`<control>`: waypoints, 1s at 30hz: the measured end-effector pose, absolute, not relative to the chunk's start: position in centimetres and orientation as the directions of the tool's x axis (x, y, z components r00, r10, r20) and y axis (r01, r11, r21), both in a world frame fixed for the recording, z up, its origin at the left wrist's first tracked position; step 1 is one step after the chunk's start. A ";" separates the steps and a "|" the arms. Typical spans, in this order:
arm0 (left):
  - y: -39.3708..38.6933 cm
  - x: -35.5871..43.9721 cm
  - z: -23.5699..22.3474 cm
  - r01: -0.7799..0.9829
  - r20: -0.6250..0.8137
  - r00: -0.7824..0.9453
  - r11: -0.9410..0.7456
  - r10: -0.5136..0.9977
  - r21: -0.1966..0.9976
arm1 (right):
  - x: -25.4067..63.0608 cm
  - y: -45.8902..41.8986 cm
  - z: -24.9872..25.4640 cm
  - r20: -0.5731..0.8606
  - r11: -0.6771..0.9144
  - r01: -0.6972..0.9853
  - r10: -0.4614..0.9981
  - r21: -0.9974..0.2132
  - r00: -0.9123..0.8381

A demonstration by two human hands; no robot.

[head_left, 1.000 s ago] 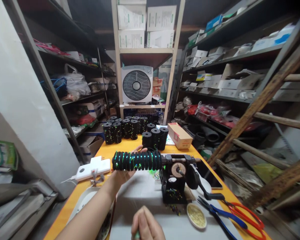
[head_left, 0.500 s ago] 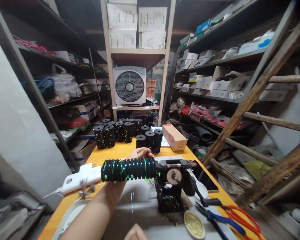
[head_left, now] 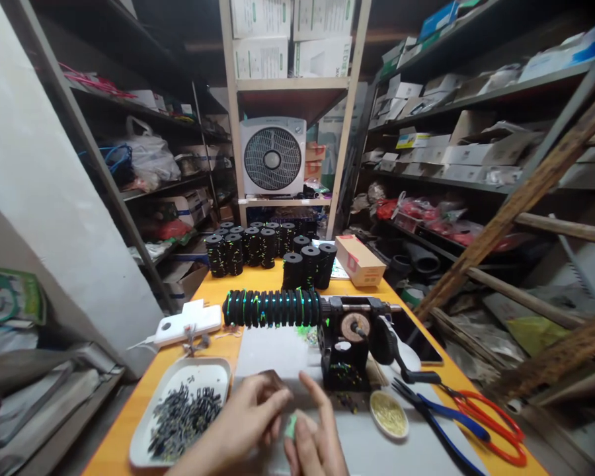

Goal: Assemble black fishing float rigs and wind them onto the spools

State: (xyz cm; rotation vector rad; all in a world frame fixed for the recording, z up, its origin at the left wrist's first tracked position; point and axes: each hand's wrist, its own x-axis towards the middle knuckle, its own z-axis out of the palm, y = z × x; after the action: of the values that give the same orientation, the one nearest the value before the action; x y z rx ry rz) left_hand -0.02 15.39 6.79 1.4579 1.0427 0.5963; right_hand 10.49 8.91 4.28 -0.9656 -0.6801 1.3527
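Observation:
My left hand (head_left: 252, 413) is over the near middle of the table, thumb and fingers pinched; what they hold, if anything, is hidden. Close beside it, my right hand (head_left: 317, 433) has its index finger raised, and the other fingers close on a small green piece (head_left: 291, 426). Beyond both hands a ridged black foam spool (head_left: 272, 308) wound with green line sits sideways on a black hand-cranked winder (head_left: 344, 357). A white tray (head_left: 143, 433) of small dark pieces lies left of my left hand. An oval dish (head_left: 390, 416) of tiny yellowish bits is right of my right hand.
Blue-handled pliers (head_left: 441, 423) and red-handled scissors (head_left: 500, 430) lie at the right. Several upright black spools (head_left: 252, 248) and a cardboard box (head_left: 359, 260) stand at the back. A white power strip (head_left: 186, 322) is at left; a wooden ladder (head_left: 506, 211) leans at right.
My left hand has come back from behind the spool to beside my right hand. My right hand has moved further into view, showing the green piece. The view has shifted, revealing the tray.

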 end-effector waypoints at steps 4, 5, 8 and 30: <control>11.5 -0.8 6.2 0.276 -0.141 0.454 0.011 0.880 0.961 | 11.9 8.9 5.6 -0.165 -0.143 -0.513 0.986 -0.847 -0.003; 10.8 -1.0 6.1 0.299 -0.117 0.448 -0.025 0.887 0.954 | 12.3 9.0 5.9 -0.181 -0.194 -0.505 0.981 -0.841 -0.076; 9.8 -2.0 6.1 0.369 -0.069 0.468 -0.124 0.881 0.921 | 13.1 9.0 6.5 -0.194 -0.304 -0.462 0.943 -0.833 -0.272; 13.7 -1.0 6.4 0.429 0.129 0.390 -0.305 0.911 0.850 | 13.3 8.8 6.2 -0.102 -0.199 -0.266 0.936 -0.943 -0.336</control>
State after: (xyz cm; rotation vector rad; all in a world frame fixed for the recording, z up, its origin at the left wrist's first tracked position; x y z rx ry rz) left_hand -1.00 13.66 6.41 1.8964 1.1530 0.8117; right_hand 13.29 8.76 6.20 -0.9175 -1.1239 1.6877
